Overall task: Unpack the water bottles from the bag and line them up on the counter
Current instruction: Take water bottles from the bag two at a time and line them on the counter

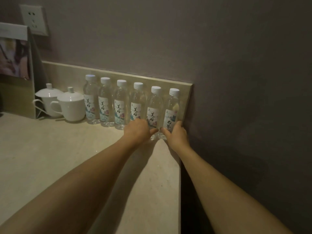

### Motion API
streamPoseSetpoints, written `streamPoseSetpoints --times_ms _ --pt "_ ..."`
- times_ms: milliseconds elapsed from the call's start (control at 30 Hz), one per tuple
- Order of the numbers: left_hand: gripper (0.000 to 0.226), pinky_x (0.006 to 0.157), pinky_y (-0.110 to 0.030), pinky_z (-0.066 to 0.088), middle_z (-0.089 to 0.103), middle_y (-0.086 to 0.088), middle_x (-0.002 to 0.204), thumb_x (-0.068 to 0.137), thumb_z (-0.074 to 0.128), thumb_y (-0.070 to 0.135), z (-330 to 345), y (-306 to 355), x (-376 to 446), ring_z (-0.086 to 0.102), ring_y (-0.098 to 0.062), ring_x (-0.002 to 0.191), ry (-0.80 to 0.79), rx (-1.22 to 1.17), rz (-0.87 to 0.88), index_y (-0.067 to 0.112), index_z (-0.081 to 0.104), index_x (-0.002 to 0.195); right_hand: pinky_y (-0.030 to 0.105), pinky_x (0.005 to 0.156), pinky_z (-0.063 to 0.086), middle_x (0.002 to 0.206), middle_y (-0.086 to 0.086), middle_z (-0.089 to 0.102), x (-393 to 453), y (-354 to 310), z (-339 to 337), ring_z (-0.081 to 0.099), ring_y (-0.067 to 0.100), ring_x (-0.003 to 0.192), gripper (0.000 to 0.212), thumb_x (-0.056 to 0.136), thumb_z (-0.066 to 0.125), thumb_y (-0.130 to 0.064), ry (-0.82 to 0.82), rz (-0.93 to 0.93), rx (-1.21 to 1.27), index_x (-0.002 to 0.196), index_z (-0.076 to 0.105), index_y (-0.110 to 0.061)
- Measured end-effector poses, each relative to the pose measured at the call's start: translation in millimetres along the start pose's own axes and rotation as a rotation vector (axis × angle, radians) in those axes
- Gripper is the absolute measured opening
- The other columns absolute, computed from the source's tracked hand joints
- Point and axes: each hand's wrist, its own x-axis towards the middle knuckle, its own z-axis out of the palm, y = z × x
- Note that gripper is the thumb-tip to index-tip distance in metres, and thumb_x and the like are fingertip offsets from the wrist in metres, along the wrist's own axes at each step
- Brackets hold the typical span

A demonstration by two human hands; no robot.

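Observation:
Several clear water bottles with white caps and flowered labels stand upright in a row along the backsplash of the pale stone counter (50, 157). My right hand (176, 134) grips the base of the rightmost bottle (172, 107), which stands at the counter's right end. My left hand (137, 130) is wrapped round the lower part of the fourth bottle (137, 100), its thumb reaching across the base of the fifth bottle (154, 105). The leftmost bottle (90, 98) stands beside the cups. No bag is in view.
Two white lidded cups (71, 107) stand left of the row. Behind them leans an upright stand with a picture (15, 59). A wall socket (34, 19) sits above. The counter ends in a drop at its right edge (180, 183), beside the grey wall.

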Motion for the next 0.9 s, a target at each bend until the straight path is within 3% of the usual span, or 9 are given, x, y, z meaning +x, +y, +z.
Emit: streamPoseSetpoints --times_ms 167,333,667,900 --pt "0.056 0.080 -0.043 0.059 0.069 -0.014 0.095 0.089 0.055 0.060 4 1 5 0.068 -0.030 0.087 0.011 -0.085 -0.013 0.007 0.067 0.101 0.045 0.096 0.047 0.132 0.014 0.054 8 1 1 0.052 0.034 0.122 0.058 0.091 0.059 -0.047 -0.019 0.012 -0.070 0.131 0.040 -0.010" --pt "0.051 0.077 -0.037 0.056 0.065 -0.011 0.091 0.094 0.052 0.053 0 9 6 0.066 -0.029 0.089 0.029 0.013 -0.004 0.005 0.066 0.100 0.049 0.095 0.048 0.131 0.013 0.056 11 3 4 0.054 0.033 0.121 0.059 0.090 0.059 -0.050 -0.013 0.009 -0.101 0.130 0.041 -0.011" --pt "0.054 0.083 -0.041 0.054 0.060 -0.019 0.115 0.097 0.047 0.053 13 8 5 0.062 -0.035 0.102 0.055 -0.017 -0.031 0.006 0.066 0.115 0.044 0.090 0.049 0.125 0.018 0.059 -1 8 19 0.057 0.033 0.115 0.058 0.094 0.049 -0.052 0.120 -0.049 -0.293 0.130 0.039 -0.008" --pt "0.050 0.080 -0.040 0.055 0.068 -0.017 0.101 0.098 0.044 0.051 16 7 3 0.066 -0.033 0.095 0.049 -0.050 -0.007 0.012 0.071 0.112 0.044 0.095 0.045 0.134 0.018 0.053 -2 11 20 0.051 0.032 0.123 0.062 0.090 0.059 -0.046 0.117 -0.102 -0.298 0.132 0.037 -0.006"
